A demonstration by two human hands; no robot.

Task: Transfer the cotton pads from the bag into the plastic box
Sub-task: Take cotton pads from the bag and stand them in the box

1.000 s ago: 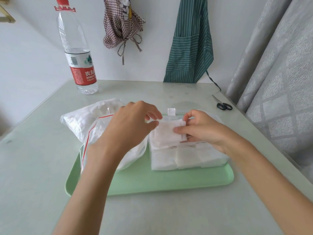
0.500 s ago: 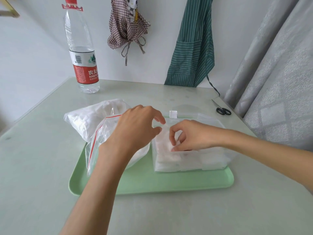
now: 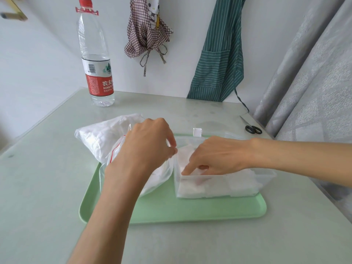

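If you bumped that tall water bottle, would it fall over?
Probably, quite easily. The water bottle is tall and narrow on a small base, so it looks tippy. Its upper part looks empty, so it is likely light. Once down, its round body would probably roll.

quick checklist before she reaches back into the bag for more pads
1. Right hand free of pads: cannot tell; its fingers press down into the plastic box, tips hidden among the cotton pads.
2. Box has room: ok; pads lie below the rim at its far side.
3. Box seated on the green tray: ok, upright.
4. Zip bag mouth open: cannot tell; the left hand covers it, fingers pinched at the top edge.
5. Pads left in the bag: ok, white contents show through the plastic.
6. Scissors out of the way: ok, at the table's far right edge.
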